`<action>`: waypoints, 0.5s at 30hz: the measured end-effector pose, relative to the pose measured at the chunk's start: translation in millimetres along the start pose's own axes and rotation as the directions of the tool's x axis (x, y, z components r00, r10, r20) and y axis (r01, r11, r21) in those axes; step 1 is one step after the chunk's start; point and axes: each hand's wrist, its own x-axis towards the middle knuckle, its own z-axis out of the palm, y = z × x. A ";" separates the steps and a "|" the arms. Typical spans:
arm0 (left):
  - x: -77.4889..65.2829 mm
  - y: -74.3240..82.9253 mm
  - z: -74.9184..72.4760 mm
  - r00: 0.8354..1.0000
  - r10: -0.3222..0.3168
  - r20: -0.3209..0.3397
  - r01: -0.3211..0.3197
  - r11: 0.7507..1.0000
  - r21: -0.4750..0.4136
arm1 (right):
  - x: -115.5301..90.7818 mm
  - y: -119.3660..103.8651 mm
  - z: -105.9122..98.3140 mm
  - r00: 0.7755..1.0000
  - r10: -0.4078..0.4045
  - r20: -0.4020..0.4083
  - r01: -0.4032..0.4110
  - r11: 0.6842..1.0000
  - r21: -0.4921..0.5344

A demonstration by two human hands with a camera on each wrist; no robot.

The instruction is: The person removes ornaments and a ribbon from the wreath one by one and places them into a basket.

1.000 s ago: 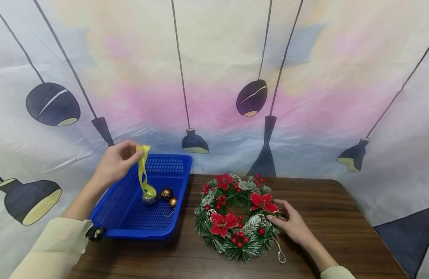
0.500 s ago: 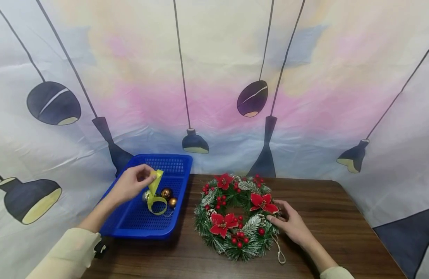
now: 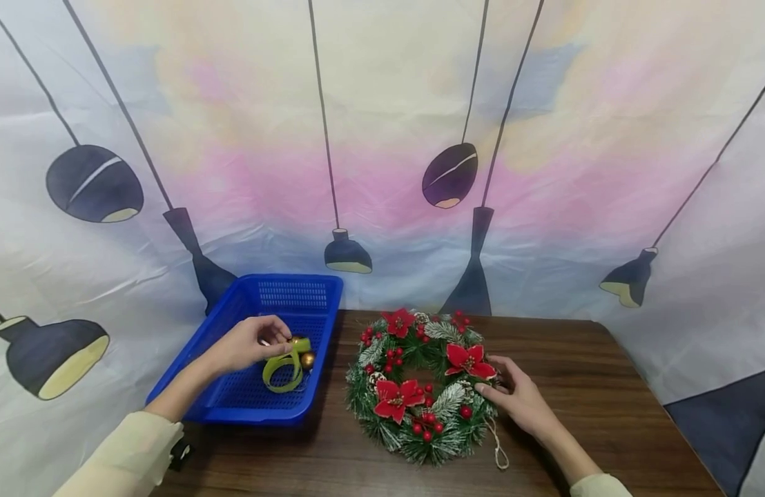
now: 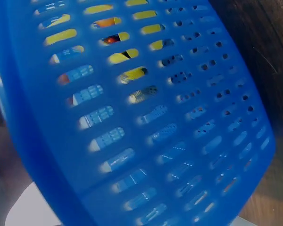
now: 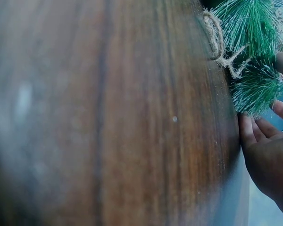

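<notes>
In the head view, my left hand [image 3: 248,345] reaches down into the blue basket [image 3: 252,416], pinching a yellow ribbon [image 3: 282,389] that loops near the basket floor. Close to the fingertips is a small gold bauble [image 3: 307,361]; a darker one is mostly covered. The left wrist view is filled by the slotted basket wall [image 4: 52,117], yellow showing through some slots. On the table lies a green wreath [image 3: 447,435] with red flowers, berries and frosted sprigs. My right hand [image 3: 522,397] grips its right edge, thumb on top, fingers at the outer side [image 5: 269,155].
A twine loop [image 3: 502,452] trails from the wreath onto the brown wooden table [image 3: 606,386]. A fabric backdrop [image 3: 389,103] printed with hanging lamps stands behind the table. The basket is left of the wreath, a narrow strip of wood between them.
My left hand has lowered the ribbon into the basket and moved slightly right, so the ribbon now curls in a loop. The silver bauble has become hidden. Right hand and wreath stay put.
</notes>
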 end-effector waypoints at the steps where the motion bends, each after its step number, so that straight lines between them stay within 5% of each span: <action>1: 0.8 0.5 1.3 1.000 0.001 0.014 -0.001 1.000 -0.003 | -0.3 0.1 -0.3 1.000 0.001 0.002 -0.001 1.000 0.000; 7: 6.6 13.7 7.5 0.998 0.039 0.045 -0.038 0.999 -0.009 | -4.0 -1.4 -4.7 1.000 0.010 0.014 -0.010 1.000 -0.007; 15: 18.5 51.6 19.4 0.987 0.154 0.034 -0.155 0.988 0.021 | -4.1 -4.9 -16.1 0.999 -0.014 0.044 0.014 1.000 -0.014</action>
